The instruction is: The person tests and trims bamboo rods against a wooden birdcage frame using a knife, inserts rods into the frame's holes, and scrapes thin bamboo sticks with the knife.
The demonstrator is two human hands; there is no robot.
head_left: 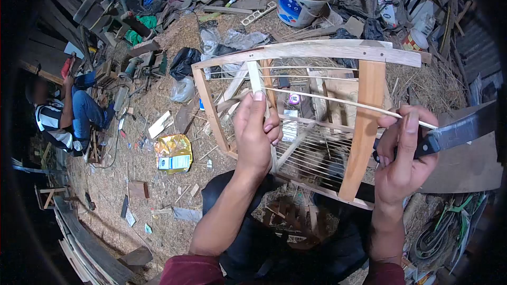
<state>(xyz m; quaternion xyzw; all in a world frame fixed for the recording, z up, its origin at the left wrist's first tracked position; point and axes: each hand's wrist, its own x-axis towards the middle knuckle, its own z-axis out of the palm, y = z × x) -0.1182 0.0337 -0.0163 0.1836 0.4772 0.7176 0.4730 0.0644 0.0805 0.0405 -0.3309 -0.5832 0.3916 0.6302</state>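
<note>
Head view: my left hand point(254, 132), near the middle, is partly closed, its thumb pressed on a pale slat point(254, 76) of the wooden frame point(311, 51). My right hand point(404, 153), at right, is curled, pinching a thin stick point(338, 100) between thumb and fingers while also grasping a knife point(459, 131) by its black handle.

The stick slopes gently down rightward from beside my left thumb, crossing in front of the broad orange-brown board point(364, 121); the blade points to the right edge. The frame lies centre to right, its long axis left to right.

A bucket point(303, 0) stands at top, a yellow packet point(174, 153) lies left of centre, and a person point(66, 113) sits at far left.
</note>
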